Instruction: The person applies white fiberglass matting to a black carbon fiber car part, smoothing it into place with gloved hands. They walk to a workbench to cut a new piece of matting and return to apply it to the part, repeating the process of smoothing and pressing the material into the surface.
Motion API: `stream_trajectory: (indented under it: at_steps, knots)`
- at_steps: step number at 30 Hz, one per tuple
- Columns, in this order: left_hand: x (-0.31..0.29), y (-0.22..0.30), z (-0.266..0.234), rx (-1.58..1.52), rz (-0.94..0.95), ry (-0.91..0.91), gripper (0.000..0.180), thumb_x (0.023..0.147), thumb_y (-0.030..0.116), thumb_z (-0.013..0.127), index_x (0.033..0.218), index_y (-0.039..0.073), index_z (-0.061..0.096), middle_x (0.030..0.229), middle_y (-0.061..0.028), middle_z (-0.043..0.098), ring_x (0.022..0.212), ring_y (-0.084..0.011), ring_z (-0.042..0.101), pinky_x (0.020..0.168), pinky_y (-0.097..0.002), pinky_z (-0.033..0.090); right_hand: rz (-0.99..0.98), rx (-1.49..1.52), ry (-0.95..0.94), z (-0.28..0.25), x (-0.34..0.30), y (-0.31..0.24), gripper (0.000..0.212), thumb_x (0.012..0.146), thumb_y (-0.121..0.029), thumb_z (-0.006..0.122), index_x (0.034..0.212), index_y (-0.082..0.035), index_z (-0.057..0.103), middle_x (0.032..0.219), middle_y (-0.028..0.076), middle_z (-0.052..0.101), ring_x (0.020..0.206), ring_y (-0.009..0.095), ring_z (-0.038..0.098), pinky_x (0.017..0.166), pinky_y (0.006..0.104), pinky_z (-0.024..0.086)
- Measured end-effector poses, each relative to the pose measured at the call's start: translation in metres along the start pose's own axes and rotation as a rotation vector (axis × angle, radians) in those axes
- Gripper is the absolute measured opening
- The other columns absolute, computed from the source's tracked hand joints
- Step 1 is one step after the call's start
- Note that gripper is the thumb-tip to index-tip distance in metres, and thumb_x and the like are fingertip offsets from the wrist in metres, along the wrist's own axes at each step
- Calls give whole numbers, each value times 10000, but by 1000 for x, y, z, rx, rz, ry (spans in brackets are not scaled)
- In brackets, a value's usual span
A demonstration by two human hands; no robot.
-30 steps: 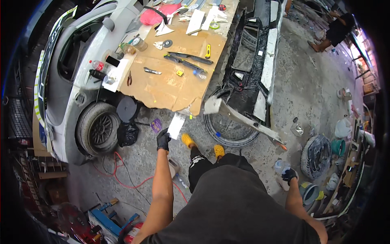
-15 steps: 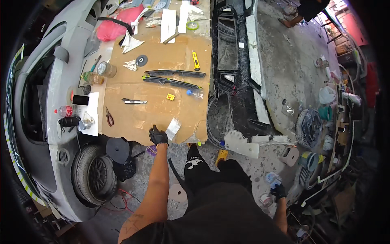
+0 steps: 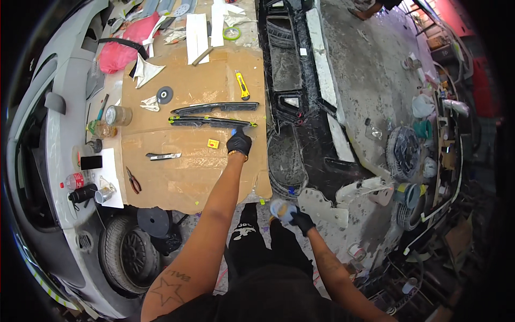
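Observation:
My left hand [image 3: 239, 143], in a black glove, is over the cardboard [image 3: 188, 185] with its fingers closed around a small clear bottle. Only the bottle's blue cap [image 3: 234, 131] shows; the glove hides the rest. Just beyond the hand lie two long black plastic strips [image 3: 214, 108], the nearer one with yellow-green marks. A small yellow box [image 3: 213, 144] sits left of my wrist. In my right hand [image 3: 302, 220], also gloved in black, is a clear plastic container [image 3: 280, 208] with a bluish tint, held above the floor past the cardboard's front edge.
On the cardboard are a yellow utility knife [image 3: 242, 86], a grey cutter [image 3: 163, 156], pliers [image 3: 133, 180] and a black disc [image 3: 164, 95]. Jars, a phone [image 3: 91, 162] and bottles line the left side. A black bumper [image 3: 316, 145] stands right; a car [image 3: 70, 134] stands left.
My left hand has moved forward from the cardboard's front edge to the bottle and closed on it. My right hand has brought the container inward from the lower right. The view has shifted.

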State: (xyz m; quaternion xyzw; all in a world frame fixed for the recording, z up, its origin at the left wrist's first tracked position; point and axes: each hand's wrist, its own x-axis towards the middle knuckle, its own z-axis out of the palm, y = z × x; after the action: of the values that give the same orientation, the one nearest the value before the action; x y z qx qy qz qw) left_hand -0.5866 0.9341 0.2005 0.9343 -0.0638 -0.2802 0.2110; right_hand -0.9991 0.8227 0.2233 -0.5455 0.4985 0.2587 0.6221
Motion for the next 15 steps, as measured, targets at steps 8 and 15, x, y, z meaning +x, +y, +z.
stream_trajectory:
  at_steps: [8, 15]
  knots:
    - [-85, -134, -47, -803, 2, -111, 373, 831, 30, 428, 1176, 20, 569, 768, -83, 640, 646, -113, 573, 584, -251, 465, -291, 112, -65, 93, 57, -102, 436, 863, -177, 556, 1276, -77, 458, 796, 55, 617, 606, 122, 571, 504, 254, 458]
    - [-245, -226, -91, -834, -135, -22, 354, 841, 93, 478, 1173, 3, 559, 865, -99, 652, 666, -121, 564, 591, -257, 468, -100, 170, -155, 127, 75, -145, 691, 867, -313, 594, 1429, -143, 230, 935, 111, 629, 667, 162, 592, 540, 300, 469]
